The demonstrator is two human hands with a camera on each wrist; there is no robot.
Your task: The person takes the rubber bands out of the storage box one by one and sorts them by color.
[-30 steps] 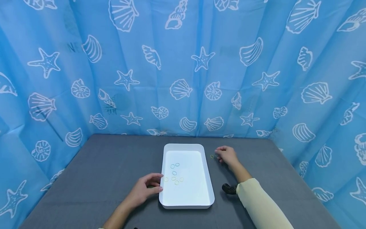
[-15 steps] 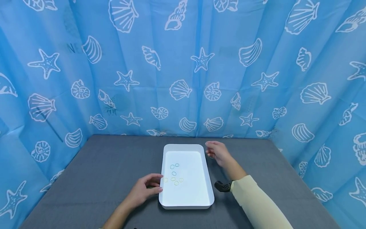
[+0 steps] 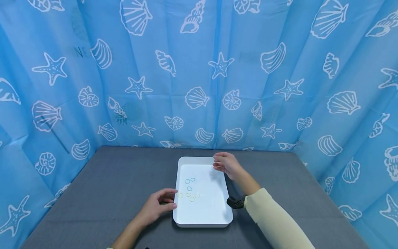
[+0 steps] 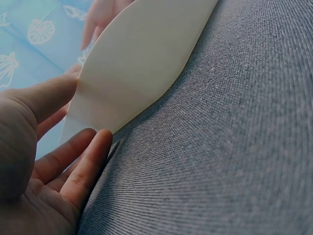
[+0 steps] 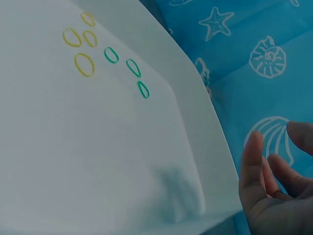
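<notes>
At the centre of the head view the right hand [image 3: 226, 164] hovers with loosely curled fingers, nothing visibly pinched, over the tray [image 3: 202, 221], which the left hand [image 3: 158, 205] braces open-fingered; its rubber bands [image 3: 189, 188] look light, floppy, best pinched singly.

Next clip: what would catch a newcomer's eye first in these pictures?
First, the white tray in the middle of the grey table, with small yellow and green rubber bands scattered inside near its left wall. The left hand rests against that wall, while the right hand hovers over the tray's far right corner. All around hangs a bright blue curtain printed with white shells and starfish.
</notes>
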